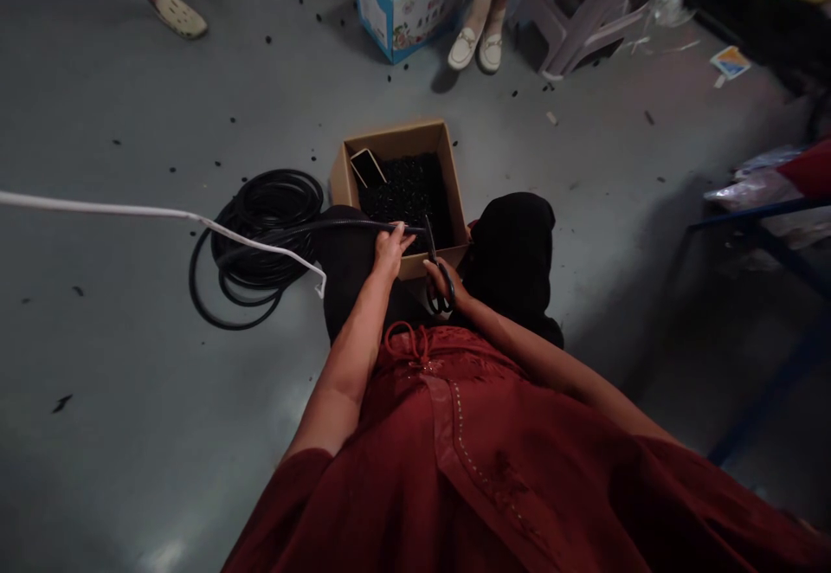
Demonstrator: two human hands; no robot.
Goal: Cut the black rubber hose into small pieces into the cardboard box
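Observation:
My left hand is closed around a black ribbed tube near its end, above the near left edge of a cardboard box. The tube runs left over my knee toward a large coil of black tubing on the floor. In my right hand is a pair of black-handled scissors, the blades pointing up beside the tube's end. Whether the blades touch the tube I cannot tell. Small black pieces fill much of the box, and a dark phone-like rectangle lies on them.
A white cable crosses in from the left. Two people's feet in light shoes show at the top, beside a blue carton and a plastic stool. On the right stands a blue metal frame. Black scraps dot the floor.

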